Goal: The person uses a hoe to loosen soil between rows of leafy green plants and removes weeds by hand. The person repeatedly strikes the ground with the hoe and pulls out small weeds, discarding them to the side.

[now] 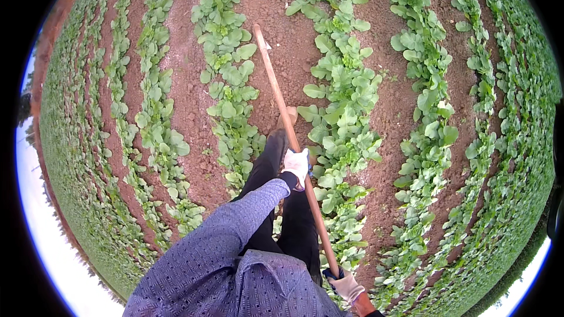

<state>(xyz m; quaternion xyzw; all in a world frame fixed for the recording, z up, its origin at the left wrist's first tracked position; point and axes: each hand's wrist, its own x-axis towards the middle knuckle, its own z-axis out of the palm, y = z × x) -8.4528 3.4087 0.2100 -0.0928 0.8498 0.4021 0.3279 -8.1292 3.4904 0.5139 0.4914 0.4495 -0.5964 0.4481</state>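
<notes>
- Between the leafy rows (346, 91), over bare soil (279, 0): far end of a wooden pole (287, 122), which slants toward the near right.
- Midway along the pole: left hand (296, 165), in a white glove, fingers wrapped around it.
- At its near end: right hand (345, 286), also gloved, curled around the wood.

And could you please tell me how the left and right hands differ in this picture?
The left hand grips the wooden pole partway along, while the right hand holds it near its lower end in the picture. A dark cuff meets the left hand's glove; a bare wrist shows beside the right hand's. Both wear light gloves with blue parts.
</notes>
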